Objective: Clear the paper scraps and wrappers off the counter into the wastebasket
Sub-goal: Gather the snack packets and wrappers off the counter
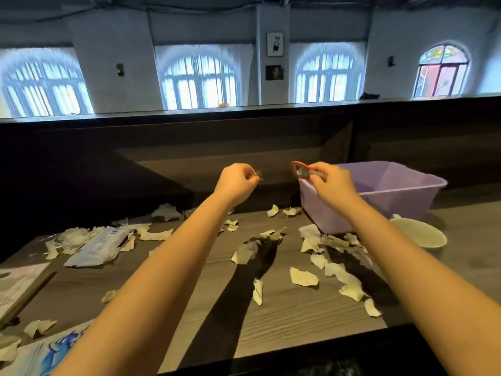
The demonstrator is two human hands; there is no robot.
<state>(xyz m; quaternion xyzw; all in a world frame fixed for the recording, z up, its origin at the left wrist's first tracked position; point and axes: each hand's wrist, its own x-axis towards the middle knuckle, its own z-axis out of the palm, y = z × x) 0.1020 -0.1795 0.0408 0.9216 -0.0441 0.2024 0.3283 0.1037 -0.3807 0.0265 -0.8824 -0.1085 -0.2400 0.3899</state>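
Observation:
Both my arms reach out over the wooden counter [284, 308]. My left hand [237, 183] is raised and pinches a small paper scrap [258, 175] between thumb and fingers. My right hand [332, 183] holds a small tool with a red ring [299, 169] at the near-left rim of the purple plastic wastebasket [393, 185]. Several torn paper scraps [303, 276] lie scattered across the counter. A crumpled white wrapper [97, 246] lies at the left.
A white bowl [418, 233] sits right of the wastebasket. A printed card [16, 286] and a blue-printed package [54, 348] lie at the near left. A raised dark ledge [244, 118] runs along the back of the counter.

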